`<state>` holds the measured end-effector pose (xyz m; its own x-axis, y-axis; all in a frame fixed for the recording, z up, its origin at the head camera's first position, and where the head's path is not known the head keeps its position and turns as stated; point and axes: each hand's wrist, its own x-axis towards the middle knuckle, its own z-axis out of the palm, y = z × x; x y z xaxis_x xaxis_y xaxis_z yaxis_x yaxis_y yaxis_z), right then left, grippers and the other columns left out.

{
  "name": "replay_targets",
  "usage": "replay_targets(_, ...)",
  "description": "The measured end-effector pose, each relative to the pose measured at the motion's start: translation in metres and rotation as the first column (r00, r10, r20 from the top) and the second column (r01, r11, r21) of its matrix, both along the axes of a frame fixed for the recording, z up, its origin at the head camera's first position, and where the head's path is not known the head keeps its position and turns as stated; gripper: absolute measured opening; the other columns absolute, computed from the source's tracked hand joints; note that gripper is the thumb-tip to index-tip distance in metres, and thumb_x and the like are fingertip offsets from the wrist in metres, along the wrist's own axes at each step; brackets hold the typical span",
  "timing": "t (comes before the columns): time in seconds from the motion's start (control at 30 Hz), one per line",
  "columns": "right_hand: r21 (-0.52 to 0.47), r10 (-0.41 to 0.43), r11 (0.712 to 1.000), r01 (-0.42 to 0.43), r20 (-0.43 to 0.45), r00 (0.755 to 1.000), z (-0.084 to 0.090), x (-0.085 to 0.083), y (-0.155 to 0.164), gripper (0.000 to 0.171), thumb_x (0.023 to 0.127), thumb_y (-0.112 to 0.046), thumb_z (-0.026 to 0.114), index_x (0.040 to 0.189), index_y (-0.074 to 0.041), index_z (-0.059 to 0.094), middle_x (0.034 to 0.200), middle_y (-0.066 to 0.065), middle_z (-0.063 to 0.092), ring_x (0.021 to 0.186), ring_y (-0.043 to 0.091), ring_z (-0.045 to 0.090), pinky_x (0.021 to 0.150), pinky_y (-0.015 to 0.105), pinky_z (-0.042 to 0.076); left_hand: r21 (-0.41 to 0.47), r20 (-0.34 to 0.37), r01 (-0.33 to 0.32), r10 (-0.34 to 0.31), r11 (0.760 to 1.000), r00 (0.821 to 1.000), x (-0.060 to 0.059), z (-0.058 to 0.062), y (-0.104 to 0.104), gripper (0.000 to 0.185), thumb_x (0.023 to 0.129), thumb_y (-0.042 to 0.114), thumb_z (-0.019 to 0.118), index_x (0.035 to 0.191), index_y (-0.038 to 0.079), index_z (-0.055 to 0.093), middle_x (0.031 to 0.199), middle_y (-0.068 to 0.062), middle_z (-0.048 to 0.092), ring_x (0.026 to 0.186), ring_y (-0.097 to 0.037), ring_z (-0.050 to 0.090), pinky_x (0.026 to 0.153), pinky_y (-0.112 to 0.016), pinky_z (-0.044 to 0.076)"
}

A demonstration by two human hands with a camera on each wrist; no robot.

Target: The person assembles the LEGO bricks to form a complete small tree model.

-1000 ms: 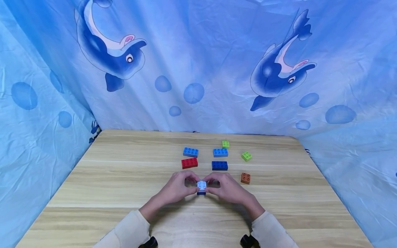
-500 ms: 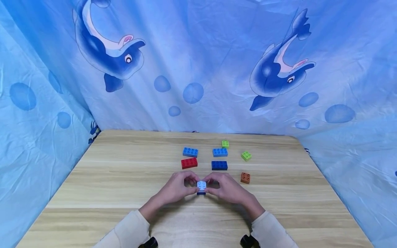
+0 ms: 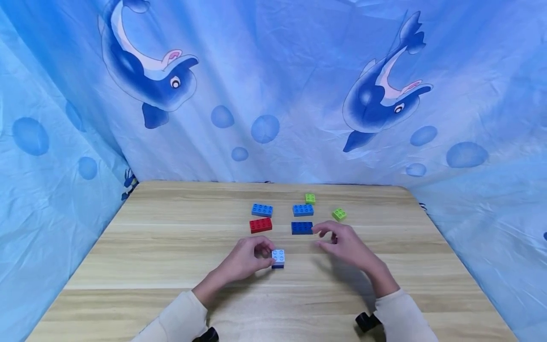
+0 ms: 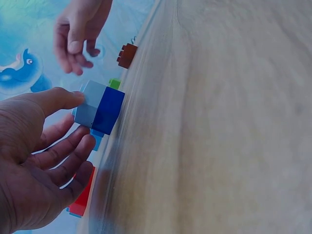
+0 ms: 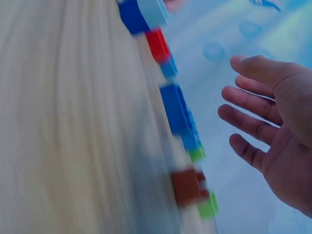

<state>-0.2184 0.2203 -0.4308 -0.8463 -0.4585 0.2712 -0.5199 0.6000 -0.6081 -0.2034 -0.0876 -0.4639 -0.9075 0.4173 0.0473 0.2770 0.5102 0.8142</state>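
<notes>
A pale blue brick [image 3: 278, 255] sits on top of a dark blue brick [image 4: 108, 111] of like footprint, the two stacked on the table. My left hand [image 3: 247, 259] pinches the pale blue brick from its left side, thumb at the near edge and index finger behind. My right hand [image 3: 344, 242] is raised to the right of the stack, fingers loosely bent and apart, with nothing in them. Its fingertips overlap the end of a long dark blue brick [image 3: 302, 228] in the head view. A brown brick [image 5: 186, 187] is hidden behind this hand there.
Behind the hands lie a red brick [image 3: 260, 225], two mid-blue bricks [image 3: 262, 210] and two lime green bricks [image 3: 339, 214]. The wooden table [image 3: 171, 251] ends at a blue dolphin-print curtain [image 3: 290, 66].
My right hand has let go of the stacked bricks and moved right and away, over the brown brick. My left hand stays at the stack.
</notes>
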Motion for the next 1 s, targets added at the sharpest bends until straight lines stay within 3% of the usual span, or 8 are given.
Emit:
replay_targets(0.17,0.019,-0.133,0.991,0.133,0.017,0.991,-0.001,-0.003,0.032,0.031,0.092,-0.016,0.078,0.122,-0.009,0.072,0.116,0.01,0.075,0.099,0.021,0.07,0.076,0.025,0.054,-0.002,-0.002,0.003,-0.003,1.0,1.0,-0.001,0.001,-0.001,0.024,0.086,0.019,0.084,0.108,0.016,0.072,0.1,0.002,0.071,0.089,-0.014,0.063,0.078,-0.02,0.053)
replay_targets(0.27,0.031,-0.163,0.986,0.162,0.026,0.986,-0.004,-0.005,0.047,0.031,0.092,-0.016,0.078,0.121,-0.009,0.071,0.118,0.012,0.074,0.103,0.023,0.07,0.078,0.026,0.054,0.004,0.003,0.006,-0.006,1.0,1.0,-0.001,0.001,-0.002,0.024,0.086,0.018,0.084,0.107,0.016,0.072,0.099,0.002,0.071,0.089,-0.015,0.063,0.077,-0.02,0.053)
replay_targets(0.5,0.042,-0.182,0.983,0.179,0.075,0.98,-0.015,-0.009,0.067,0.033,0.091,-0.012,0.078,0.122,-0.004,0.07,0.118,0.014,0.073,0.106,0.029,0.069,0.079,0.026,0.056,0.011,0.012,0.003,-0.003,1.0,1.0,0.0,0.002,-0.002,0.024,0.086,0.018,0.083,0.107,0.016,0.072,0.099,0.002,0.071,0.089,-0.014,0.063,0.077,-0.02,0.053)
replay_targets(0.77,0.065,-0.172,0.985,0.161,0.232,0.957,-0.028,-0.011,0.069,0.037,0.091,-0.017,0.078,0.124,-0.004,0.069,0.113,0.009,0.074,0.103,0.023,0.068,0.082,0.025,0.057,0.022,0.008,0.008,-0.008,1.0,1.0,0.001,0.002,-0.001,0.024,0.087,0.017,0.083,0.107,0.015,0.072,0.099,0.001,0.071,0.089,-0.015,0.063,0.077,-0.02,0.053)
replay_targets(1.0,0.11,-0.196,0.978,0.177,0.199,0.96,-0.034,-0.011,0.067,0.032,0.091,-0.015,0.078,0.121,-0.008,0.071,0.115,0.009,0.074,0.1,0.019,0.068,0.078,0.026,0.054,0.024,0.005,0.012,-0.013,1.0,1.0,0.001,0.002,-0.001,0.024,0.087,0.018,0.083,0.108,0.016,0.072,0.099,0.003,0.071,0.089,-0.015,0.064,0.077,-0.019,0.053)
